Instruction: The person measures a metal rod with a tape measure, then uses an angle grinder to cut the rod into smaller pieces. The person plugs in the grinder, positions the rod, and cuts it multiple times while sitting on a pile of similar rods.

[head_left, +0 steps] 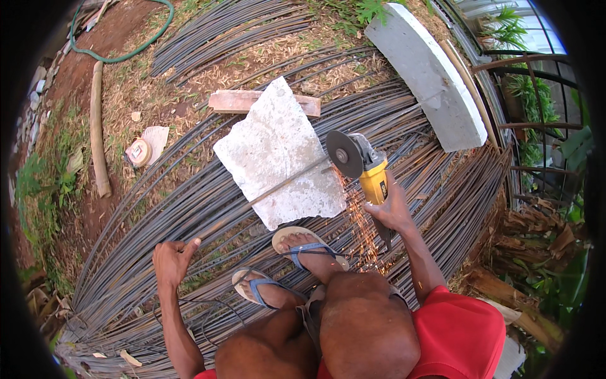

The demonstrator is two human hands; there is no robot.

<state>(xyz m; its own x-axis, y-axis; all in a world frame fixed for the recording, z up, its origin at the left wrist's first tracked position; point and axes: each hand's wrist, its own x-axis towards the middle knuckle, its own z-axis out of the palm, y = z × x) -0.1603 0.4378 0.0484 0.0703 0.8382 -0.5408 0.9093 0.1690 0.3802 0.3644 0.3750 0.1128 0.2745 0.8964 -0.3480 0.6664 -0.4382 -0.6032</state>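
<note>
My right hand point(392, 205) is wrapped round the yellow body of an angle grinder point(374, 184). The grinder's dark cutting disc point(341, 149) meets a steel rod point(278, 187) close to the rod's right end, and orange sparks point(363, 237) spray down toward my body. My left hand point(172, 260) is closed on the other end of this rod, thumb along the top. Between the hands, the rod lies across a rough pale stone slab point(284, 142). A wooden board point(233, 101) sits at the slab's far edge.
Long bundles of steel rods point(145, 234) cover the ground around and under my sandalled feet point(309, 252). A concrete block point(429, 79) stands at the far right beside a metal fence point(536, 126). Leftward lie a wooden pole point(98, 132), a tape roll point(139, 152) and a green hose point(120, 60).
</note>
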